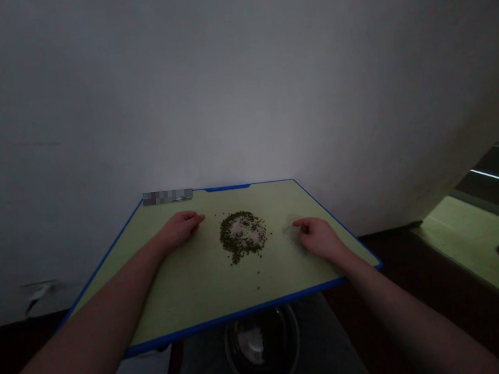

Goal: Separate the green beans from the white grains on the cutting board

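Observation:
On the pale yellow tabletop (197,289) lies a loose pile of small green beans (230,241), with whitish-pink grains (247,229) spread over its middle. My left hand (181,227) rests to the left of the pile, its fingers drawn together; whether anything small is pinched in them cannot be seen. To the right of the pile, my right hand (319,238) has its fingers curled at a thin clear plastic thing (292,237), perhaps a bag or shallow container. Dim light hides its exact shape.
A metal bowl (263,350) sits on my lap below the table's blue front edge (227,317). At the back left corner is a flat dark object (167,196), partly pixelated. A white wall (240,94) stands behind the table. Another pale surface (471,248) is at right.

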Action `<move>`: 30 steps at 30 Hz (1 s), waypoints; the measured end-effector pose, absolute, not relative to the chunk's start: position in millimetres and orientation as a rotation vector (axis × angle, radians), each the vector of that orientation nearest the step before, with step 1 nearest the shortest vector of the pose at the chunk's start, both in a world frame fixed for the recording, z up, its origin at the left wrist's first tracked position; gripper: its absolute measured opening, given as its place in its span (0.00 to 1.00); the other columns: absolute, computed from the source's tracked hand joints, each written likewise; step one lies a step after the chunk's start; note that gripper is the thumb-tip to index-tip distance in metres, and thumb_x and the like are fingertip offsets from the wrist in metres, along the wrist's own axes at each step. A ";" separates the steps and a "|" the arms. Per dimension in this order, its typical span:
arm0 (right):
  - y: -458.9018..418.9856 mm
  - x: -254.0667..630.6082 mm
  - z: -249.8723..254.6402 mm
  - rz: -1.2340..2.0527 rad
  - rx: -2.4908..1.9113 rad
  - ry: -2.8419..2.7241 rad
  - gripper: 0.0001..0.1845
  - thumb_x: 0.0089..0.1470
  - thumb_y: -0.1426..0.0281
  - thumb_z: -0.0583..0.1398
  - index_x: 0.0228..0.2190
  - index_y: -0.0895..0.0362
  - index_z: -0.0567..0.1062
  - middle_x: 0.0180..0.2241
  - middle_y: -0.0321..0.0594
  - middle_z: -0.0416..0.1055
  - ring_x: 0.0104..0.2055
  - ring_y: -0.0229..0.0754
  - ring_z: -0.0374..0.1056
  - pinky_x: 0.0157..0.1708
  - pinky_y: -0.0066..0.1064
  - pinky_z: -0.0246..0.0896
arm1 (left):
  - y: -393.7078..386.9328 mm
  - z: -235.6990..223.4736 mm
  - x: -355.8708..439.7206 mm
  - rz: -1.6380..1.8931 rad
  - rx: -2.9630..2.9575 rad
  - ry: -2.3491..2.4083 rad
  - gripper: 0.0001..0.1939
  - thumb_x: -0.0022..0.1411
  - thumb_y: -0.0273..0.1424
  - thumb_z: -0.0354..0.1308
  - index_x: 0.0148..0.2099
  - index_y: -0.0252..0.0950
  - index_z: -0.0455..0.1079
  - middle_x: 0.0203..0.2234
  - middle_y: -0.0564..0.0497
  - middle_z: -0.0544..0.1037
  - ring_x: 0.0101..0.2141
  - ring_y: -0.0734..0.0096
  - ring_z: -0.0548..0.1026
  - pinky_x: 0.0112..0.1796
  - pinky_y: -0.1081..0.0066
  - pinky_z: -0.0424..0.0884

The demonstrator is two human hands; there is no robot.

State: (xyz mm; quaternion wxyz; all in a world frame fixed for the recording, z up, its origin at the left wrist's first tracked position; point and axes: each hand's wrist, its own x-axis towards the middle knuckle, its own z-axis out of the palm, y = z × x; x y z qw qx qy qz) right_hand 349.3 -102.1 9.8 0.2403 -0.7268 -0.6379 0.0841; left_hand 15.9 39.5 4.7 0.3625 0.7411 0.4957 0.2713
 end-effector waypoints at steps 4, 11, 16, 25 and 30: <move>-90.6 341.0 9.2 0.205 -1.904 -1.829 0.20 0.47 0.75 0.53 0.43 0.61 0.73 0.29 0.41 0.73 0.29 0.38 0.66 0.32 0.27 0.57 | 39.5 3.8 15.6 0.713 1.898 1.274 0.21 0.51 0.49 0.50 0.20 0.36 0.58 0.12 0.57 0.59 0.15 0.77 0.57 0.19 0.73 0.53; -83.7 340.4 11.1 0.288 -1.844 -1.921 0.20 0.46 0.77 0.53 0.42 0.58 0.74 0.35 0.41 0.74 0.34 0.39 0.67 0.36 0.27 0.58 | 36.5 8.3 17.0 0.695 1.897 1.276 0.20 0.51 0.48 0.50 0.19 0.36 0.58 0.11 0.57 0.60 0.15 0.77 0.57 0.19 0.73 0.53; -102.4 343.3 10.5 0.467 -1.700 -2.028 0.20 0.46 0.77 0.53 0.42 0.57 0.74 0.34 0.40 0.74 0.30 0.38 0.66 0.33 0.28 0.59 | 35.5 10.0 17.5 0.694 1.887 1.287 0.20 0.52 0.47 0.50 0.19 0.37 0.58 0.11 0.58 0.59 0.14 0.77 0.56 0.19 0.73 0.53; -104.3 318.2 6.3 0.321 -1.883 -1.835 0.20 0.46 0.76 0.54 0.42 0.61 0.74 0.27 0.42 0.74 0.27 0.39 0.66 0.31 0.28 0.58 | 39.0 5.7 17.0 0.709 1.899 1.273 0.21 0.50 0.48 0.50 0.19 0.36 0.59 0.12 0.57 0.60 0.15 0.77 0.57 0.20 0.73 0.54; -99.5 332.6 4.5 0.267 -1.978 -1.769 0.20 0.44 0.77 0.54 0.40 0.59 0.75 0.27 0.40 0.74 0.28 0.38 0.67 0.31 0.27 0.57 | 37.4 7.1 17.7 0.712 1.894 1.284 0.21 0.51 0.48 0.50 0.19 0.37 0.58 0.11 0.57 0.59 0.14 0.77 0.57 0.19 0.73 0.53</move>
